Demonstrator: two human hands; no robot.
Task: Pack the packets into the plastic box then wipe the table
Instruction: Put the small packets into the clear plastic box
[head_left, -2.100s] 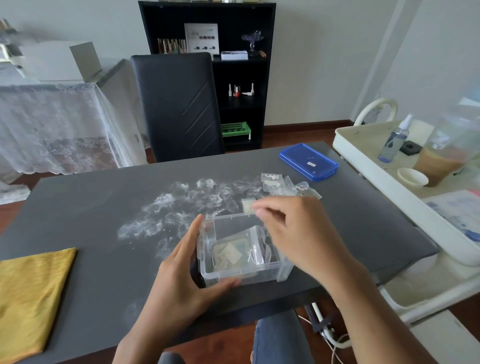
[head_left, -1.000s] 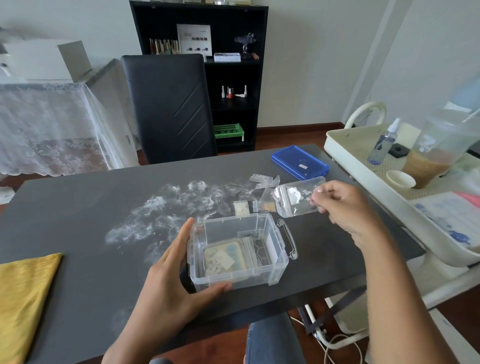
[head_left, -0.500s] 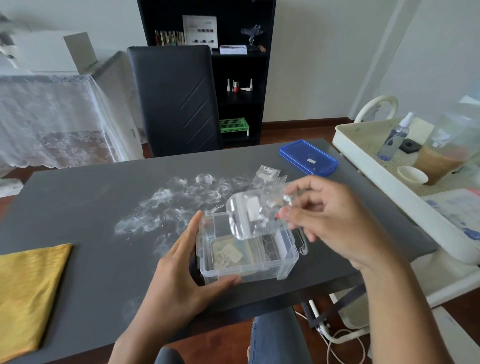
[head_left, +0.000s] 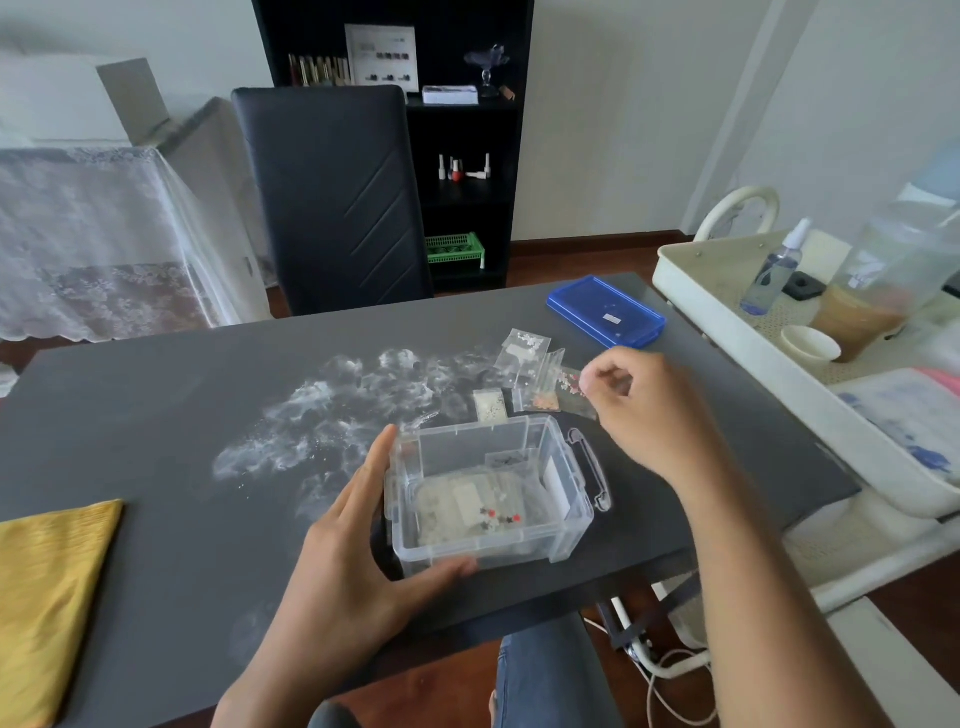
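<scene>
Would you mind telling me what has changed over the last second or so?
The right hand dropped its clear packet into the plastic box and moved back out to the loose packets on the table, fingers pinched near them. The left hand still steadies the box; the yellow cloth and blue lid stayed put.

1 head-worn wide-angle view is given, aimed forward and down from close above the near edge of the dark table (head_left: 156, 415); the room behind is taken in.

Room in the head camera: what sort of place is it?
Likely a home nail-art workspace: small nail polish bottles on the black shelf unit, clear packets of tiny decorations, and a cream trolley beside the dark grey table.
</scene>
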